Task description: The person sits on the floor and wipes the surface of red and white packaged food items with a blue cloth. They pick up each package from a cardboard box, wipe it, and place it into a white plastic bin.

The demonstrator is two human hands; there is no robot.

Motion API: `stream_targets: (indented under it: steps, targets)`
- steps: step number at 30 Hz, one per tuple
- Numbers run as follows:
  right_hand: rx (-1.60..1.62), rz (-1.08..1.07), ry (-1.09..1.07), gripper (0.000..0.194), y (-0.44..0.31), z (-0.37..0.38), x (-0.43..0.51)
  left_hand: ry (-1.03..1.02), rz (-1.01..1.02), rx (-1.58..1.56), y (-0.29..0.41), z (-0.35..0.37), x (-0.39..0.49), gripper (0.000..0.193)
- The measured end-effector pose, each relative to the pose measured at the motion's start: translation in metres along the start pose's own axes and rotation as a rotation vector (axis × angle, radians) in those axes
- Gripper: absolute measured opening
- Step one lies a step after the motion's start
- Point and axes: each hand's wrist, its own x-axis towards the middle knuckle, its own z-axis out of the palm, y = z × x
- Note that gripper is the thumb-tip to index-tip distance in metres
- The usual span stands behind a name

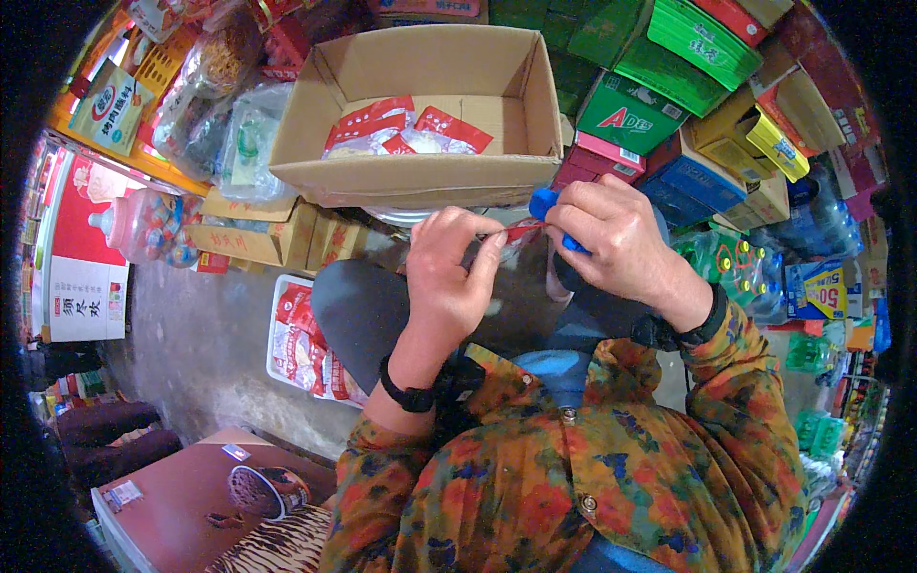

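My left hand (455,268) pinches one edge of a red-topped clear plastic packet (524,233) between thumb and fingers. My right hand (609,233) is closed around a blue tool (544,204), whose kind I cannot tell, beside the packet's other side. The packet hangs above my knees, partly hidden by the hands. Just beyond the hands stands an open cardboard box (415,175) with several red and clear packets (448,132) inside. To the left of my leg, a white tray (272,344) on the floor holds more of these packets (304,344).
A small cardboard carton (243,236) and a jar with a baby-bottle-shaped top (154,225) stand at left. Stacked drink cartons (630,111) and bottles (738,265) crowd the right. A brown printed box (193,494) lies at lower left.
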Motion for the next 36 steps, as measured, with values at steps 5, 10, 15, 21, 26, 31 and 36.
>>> stream_targets:
  steps: [5,10,15,21,26,31,36]
  targets:
    - [0.087,0.054,0.007,0.017,0.001,0.003,-0.002,-0.013,-0.075,-0.089,-0.011,-0.002,-0.001,0.006]
    - [0.206,0.156,0.038,0.015,0.010,0.001,-0.006,0.007,-0.233,-0.404,-0.027,-0.023,0.004,0.015]
    - [0.298,0.215,0.051,0.013,0.015,0.007,-0.007,0.073,-0.314,-0.803,-0.035,-0.016,-0.001,0.019]
    - [0.180,0.121,0.002,0.013,0.018,0.006,-0.005,0.183,-0.411,-0.461,-0.070,-0.014,-0.007,0.035]
    - [0.239,0.127,0.011,0.010,0.017,0.001,-0.001,0.099,-0.444,-0.588,-0.087,-0.010,-0.012,0.026]
    - [0.471,0.293,0.059,0.007,0.019,-0.006,0.005,-0.201,-0.433,-1.253,-0.083,-0.008,-0.017,0.050]
    - [0.729,0.524,0.034,0.012,0.028,-0.003,0.010,-0.412,-0.505,-1.106,-0.080,-0.010,-0.026,0.076]
